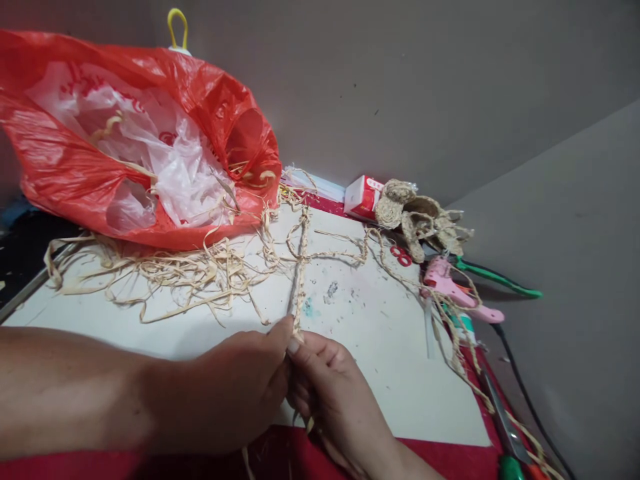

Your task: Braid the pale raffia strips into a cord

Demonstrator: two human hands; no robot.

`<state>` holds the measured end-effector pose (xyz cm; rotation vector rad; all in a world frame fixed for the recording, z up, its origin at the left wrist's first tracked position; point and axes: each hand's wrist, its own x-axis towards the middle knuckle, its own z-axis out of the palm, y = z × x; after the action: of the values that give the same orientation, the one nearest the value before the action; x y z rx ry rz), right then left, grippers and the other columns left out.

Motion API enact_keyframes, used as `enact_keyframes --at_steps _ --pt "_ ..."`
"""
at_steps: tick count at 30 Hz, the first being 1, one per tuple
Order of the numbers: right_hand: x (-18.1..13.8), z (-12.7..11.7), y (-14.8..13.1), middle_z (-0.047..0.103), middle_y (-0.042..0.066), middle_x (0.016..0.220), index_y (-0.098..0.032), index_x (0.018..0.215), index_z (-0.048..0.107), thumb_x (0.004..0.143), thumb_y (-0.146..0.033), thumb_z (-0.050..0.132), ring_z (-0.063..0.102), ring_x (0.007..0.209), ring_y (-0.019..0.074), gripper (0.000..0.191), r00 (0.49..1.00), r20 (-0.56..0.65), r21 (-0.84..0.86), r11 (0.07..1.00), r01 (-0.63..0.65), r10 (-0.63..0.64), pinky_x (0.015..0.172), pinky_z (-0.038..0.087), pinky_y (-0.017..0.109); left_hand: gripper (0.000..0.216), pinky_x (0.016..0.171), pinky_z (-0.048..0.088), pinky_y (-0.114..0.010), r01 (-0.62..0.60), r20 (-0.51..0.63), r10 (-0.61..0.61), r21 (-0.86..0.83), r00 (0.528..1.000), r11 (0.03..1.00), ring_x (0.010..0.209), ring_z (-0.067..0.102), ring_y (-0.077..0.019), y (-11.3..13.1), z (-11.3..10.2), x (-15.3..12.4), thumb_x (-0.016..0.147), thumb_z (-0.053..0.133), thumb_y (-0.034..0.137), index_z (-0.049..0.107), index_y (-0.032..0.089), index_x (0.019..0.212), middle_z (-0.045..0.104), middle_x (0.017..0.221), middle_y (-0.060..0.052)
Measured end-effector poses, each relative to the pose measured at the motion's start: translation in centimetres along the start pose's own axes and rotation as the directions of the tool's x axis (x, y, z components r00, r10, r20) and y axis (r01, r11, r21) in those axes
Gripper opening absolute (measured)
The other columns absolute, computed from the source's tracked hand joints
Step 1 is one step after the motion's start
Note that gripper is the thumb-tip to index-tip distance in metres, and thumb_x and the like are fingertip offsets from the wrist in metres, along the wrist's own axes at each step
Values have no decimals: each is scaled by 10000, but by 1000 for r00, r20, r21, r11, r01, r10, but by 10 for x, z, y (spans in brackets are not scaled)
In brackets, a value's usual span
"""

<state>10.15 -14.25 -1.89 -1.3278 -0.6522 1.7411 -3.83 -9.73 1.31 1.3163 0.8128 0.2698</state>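
A braided straw cord runs straight down the white board toward me. My left hand is closed, thumb and fingers pinching the cord's near end. Beside it, touching, my right hand also pinches that end between thumb and forefinger. Loose strand ends hang below the two hands, partly hidden by them. Farther up, the cord crosses a thinner twisted cord that winds off to the right. A tangle of loose straw strands lies left of the cord.
At the back left a red plastic bag holds white plastic and straw. On the right lie a woven straw piece, a red-and-white box, a pink glue gun, a green-handled tool and scissors. Walls stand behind and right.
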Motion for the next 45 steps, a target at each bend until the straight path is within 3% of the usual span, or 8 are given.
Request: enact_keyframes --at_steps 7,9,14,18,24,33,41,45 --pt "0 -5 -7 279 -112 401 -139 681 571 798 -408 649 169 367 31 303 997 69 70 997 -26 21 367 127 180 164 517 283 -217 -56 -67 87 371 994 927 574 424 -108 19 -31 10 789 456 272 528 176 677 509 613 15" --pt "0 -6 -8 273 -115 401 -132 728 599 804 -398 646 164 367 30 281 995 92 69 997 -36 29 368 123 178 161 543 299 -209 -78 -92 108 281 990 956 606 422 -105 13 -32 17 804 444 287 520 177 714 506 663 18" --pt "2 -11 -12 296 -106 421 -141 661 553 794 -409 651 192 366 27 315 988 144 26 997 -69 64 365 143 174 208 489 270 -205 130 130 -123 -48 984 990 541 359 -88 -10 -19 23 818 427 332 463 173 689 456 594 40" --pt "3 -22 -20 306 -105 406 -140 666 551 797 -434 639 192 354 27 334 974 197 -70 992 -104 116 352 145 171 236 478 259 -192 78 118 -69 -75 991 994 536 348 -74 -15 -19 23 806 492 369 510 160 697 454 592 54" --pt "10 -39 -30 336 -97 411 -146 663 536 810 -450 627 213 356 31 350 938 299 -252 963 -97 173 352 176 173 294 460 260 -195 17 179 -60 232 982 973 530 342 -76 -4 -37 26 856 434 387 581 155 751 428 589 52" --pt "11 -39 -30 363 -89 420 -147 665 527 832 -479 589 233 365 36 377 942 297 -331 942 -51 155 369 179 183 229 526 272 -213 -184 163 104 620 981 763 580 400 -83 7 -42 24 863 382 262 481 184 671 479 608 50" --pt "11 -34 -32 341 -90 412 -171 607 445 830 -517 571 231 367 42 431 941 292 -392 919 -45 171 369 164 190 200 443 244 -211 92 98 -117 228 988 969 516 314 -83 -6 -30 30 813 398 310 480 183 681 379 570 52" --pt "9 -35 -37 326 -87 451 -164 666 480 848 -517 548 222 394 49 404 938 285 -453 890 -48 196 371 153 195 235 424 198 -209 66 122 -74 67 990 996 502 271 -73 -10 -30 36 782 452 326 455 164 613 343 541 52"
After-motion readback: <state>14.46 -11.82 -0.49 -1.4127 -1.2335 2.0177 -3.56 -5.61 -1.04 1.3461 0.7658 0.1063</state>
